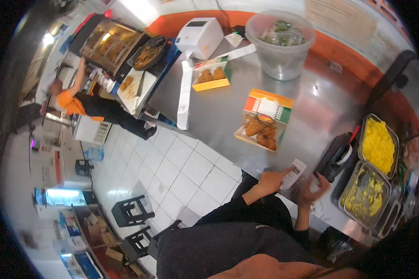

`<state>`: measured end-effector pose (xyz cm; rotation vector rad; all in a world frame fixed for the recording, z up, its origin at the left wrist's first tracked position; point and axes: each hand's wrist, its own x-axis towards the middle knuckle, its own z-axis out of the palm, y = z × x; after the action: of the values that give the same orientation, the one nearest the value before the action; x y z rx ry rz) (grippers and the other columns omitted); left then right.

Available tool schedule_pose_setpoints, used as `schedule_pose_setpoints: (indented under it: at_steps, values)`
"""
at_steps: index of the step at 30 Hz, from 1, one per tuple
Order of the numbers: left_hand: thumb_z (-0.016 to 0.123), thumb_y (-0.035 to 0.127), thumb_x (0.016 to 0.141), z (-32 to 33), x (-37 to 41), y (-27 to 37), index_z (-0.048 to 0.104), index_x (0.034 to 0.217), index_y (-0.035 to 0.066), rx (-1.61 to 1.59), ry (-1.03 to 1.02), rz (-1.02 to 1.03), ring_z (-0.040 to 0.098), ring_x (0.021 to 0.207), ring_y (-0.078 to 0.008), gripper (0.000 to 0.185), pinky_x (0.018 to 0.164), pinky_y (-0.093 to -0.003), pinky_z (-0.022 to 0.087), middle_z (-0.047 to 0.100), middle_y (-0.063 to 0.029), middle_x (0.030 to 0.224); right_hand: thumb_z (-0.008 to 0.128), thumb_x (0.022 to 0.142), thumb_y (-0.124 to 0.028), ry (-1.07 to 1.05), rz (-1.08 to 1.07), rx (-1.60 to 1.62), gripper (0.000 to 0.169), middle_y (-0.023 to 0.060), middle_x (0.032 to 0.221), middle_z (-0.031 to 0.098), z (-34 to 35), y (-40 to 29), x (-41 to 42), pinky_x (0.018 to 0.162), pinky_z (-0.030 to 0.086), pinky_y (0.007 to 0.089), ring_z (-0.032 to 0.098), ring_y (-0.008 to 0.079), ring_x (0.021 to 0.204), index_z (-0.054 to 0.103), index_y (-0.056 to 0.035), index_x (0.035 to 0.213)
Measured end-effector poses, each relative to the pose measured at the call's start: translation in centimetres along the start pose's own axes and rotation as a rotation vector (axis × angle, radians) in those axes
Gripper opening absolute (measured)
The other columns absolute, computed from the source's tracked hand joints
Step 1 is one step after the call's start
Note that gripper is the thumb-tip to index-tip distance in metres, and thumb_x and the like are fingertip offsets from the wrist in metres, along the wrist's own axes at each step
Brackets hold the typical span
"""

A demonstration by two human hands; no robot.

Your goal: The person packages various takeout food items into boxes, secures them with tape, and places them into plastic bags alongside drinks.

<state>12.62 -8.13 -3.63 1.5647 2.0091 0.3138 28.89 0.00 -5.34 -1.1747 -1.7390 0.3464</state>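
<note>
My left hand grips a printed paper slip at the front edge of the steel table. Just right of the slip, my right hand is slightly blurred, its fingers curved and apart with nothing seen in them. A black device with a white curved part lies beyond that hand; I cannot tell its kind. Farther up the table sits an open cardboard box of fried chicken pieces, with a small packet and a white wrapped item. Behind it stands a second open box with fried pieces.
A white label printer trails a paper strip. A clear plastic bucket holds bagged greens. Metal trays of yellow food and yellow scraps stand right. A person stands by a glass food warmer; black stools occupy the floor.
</note>
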Motion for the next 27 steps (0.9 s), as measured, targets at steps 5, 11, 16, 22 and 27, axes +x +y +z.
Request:
schedule_pose_setpoints:
  at_steps: [5, 11, 16, 22, 27]
  values:
    - [0.063, 0.017, 0.082, 0.2, 0.0, 0.3, 0.018, 0.148, 0.030, -0.075, -0.046, 0.046, 0.065, 0.076, -0.0366, 0.081, 0.064, -0.0492, 0.051, 0.066, -0.0175, 0.087, 0.068, 0.082, -0.007, 0.140, 0.301, 0.000, 0.056, 0.0030, 0.085, 0.044, -3.7, 2.1, 1.9, 0.078, 0.039, 0.0332, 0.040, 0.0167, 0.079, 0.043, -0.0080, 0.133]
    - [0.064, 0.021, 0.081, 1.0, 2.7, 1.7, 0.020, 0.148, 0.029, -0.012, -0.067, 0.082, 0.065, 0.070, -0.0347, 0.080, 0.063, -0.0495, 0.050, 0.066, -0.0162, 0.077, 0.069, 0.076, 0.002, -0.328, 0.259, 0.189, 0.037, 0.0048, 0.093, 0.053, -4.4, 5.0, 5.4, 0.076, 0.042, 0.0250, 0.050, 0.0146, 0.081, 0.063, -0.0034, 0.112]
    - [0.065, 0.022, 0.082, 0.2, 3.9, 2.6, 0.019, 0.148, 0.030, -0.041, -0.181, 0.092, 0.065, 0.073, -0.0355, 0.081, 0.067, -0.0505, 0.050, 0.067, -0.0175, 0.080, 0.071, 0.078, -0.005, -0.221, 0.325, 0.231, 0.030, 0.0061, 0.075, 0.046, -2.9, 2.5, 7.6, 0.066, 0.038, 0.0253, 0.045, 0.0147, 0.070, 0.063, 0.0004, 0.107]
    - [0.066, 0.022, 0.081, 0.4, 3.9, 3.7, 0.022, 0.147, 0.027, 0.000, -0.153, 0.080, 0.065, 0.075, -0.0369, 0.080, 0.068, -0.0503, 0.050, 0.067, -0.0166, 0.081, 0.068, 0.083, -0.012, -0.335, 0.329, 0.276, 0.026, 0.0068, 0.075, 0.045, -2.4, 1.7, 6.0, 0.067, 0.039, 0.0268, 0.046, 0.0159, 0.071, 0.063, 0.0023, 0.105]
    - [0.067, 0.021, 0.080, 0.6, 2.9, 3.3, 0.033, 0.140, 0.024, -0.238, -0.030, 0.027, 0.065, 0.072, -0.0335, 0.069, 0.066, -0.0478, 0.050, 0.066, -0.0114, 0.074, 0.054, 0.092, -0.028, -0.023, 0.175, 0.374, 0.041, 0.0070, 0.090, 0.052, -1.5, 4.0, 8.5, 0.077, 0.039, 0.0307, 0.047, 0.0179, 0.082, 0.051, 0.0004, 0.121]
